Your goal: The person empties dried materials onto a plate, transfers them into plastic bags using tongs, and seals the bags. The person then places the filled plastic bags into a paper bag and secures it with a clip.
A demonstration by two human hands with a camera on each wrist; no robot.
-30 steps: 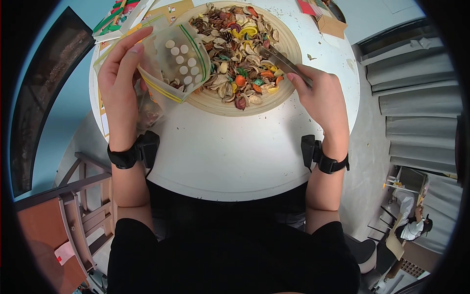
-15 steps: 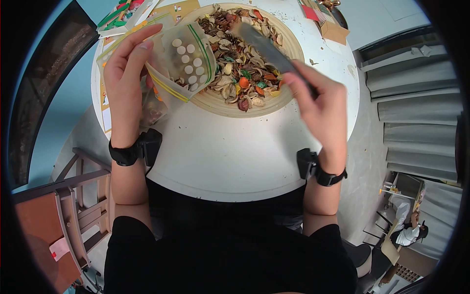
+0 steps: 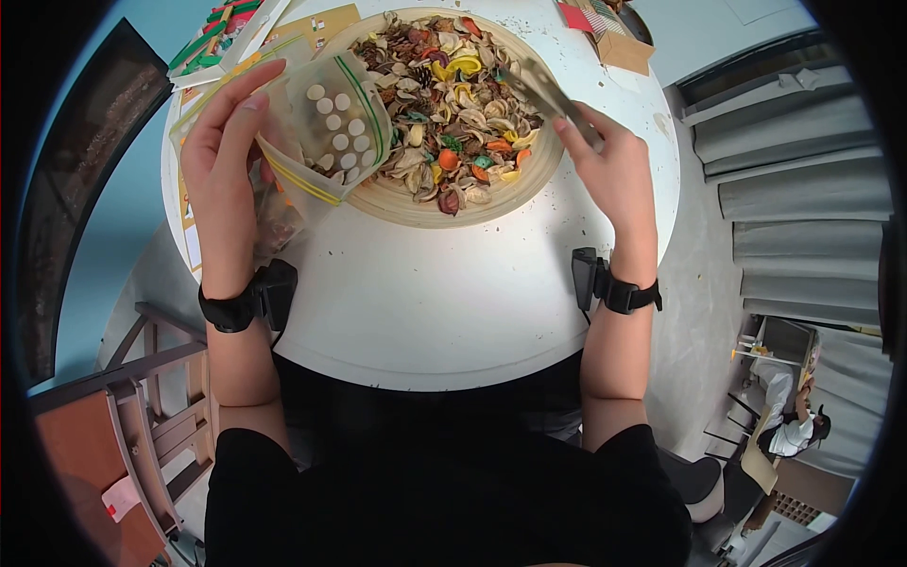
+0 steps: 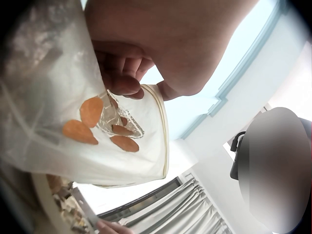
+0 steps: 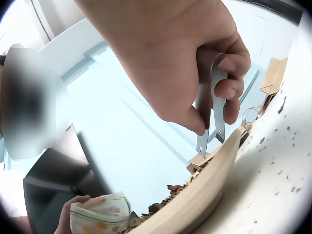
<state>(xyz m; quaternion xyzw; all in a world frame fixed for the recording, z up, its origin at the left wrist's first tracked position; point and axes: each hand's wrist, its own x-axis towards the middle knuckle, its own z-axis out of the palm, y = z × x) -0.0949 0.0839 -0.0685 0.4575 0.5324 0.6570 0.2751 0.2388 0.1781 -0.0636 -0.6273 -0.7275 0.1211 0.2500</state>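
My left hand [image 3: 219, 175] holds a zip-top plastic bag [image 3: 307, 142] open at the left side of a round wooden plate [image 3: 529, 197]. White dots mark the bag, and some dried petals show inside its mouth; orange ovals show on it in the left wrist view. Dried potpourri [image 3: 430, 156] in brown, cream, orange, yellow and green heaps the plate. My right hand [image 3: 616, 180] pinches metal tongs [image 5: 219, 105] between thumb and fingers, over the plate's right edge. In the right wrist view the toothed tips stand apart, with nothing between them.
Small crumbs lie scattered on the white round table [image 3: 425, 293]. A cardboard box [image 3: 624, 52] stands at the back right, and a white tray [image 3: 250, 38] with green and red items at the back left. Another person [image 3: 792, 430] sits far off at the right.
The tongs swung up and left over the potpourri half a second ago, then came back right to the plate's edge. My left hand keeps the bag at about the same place.
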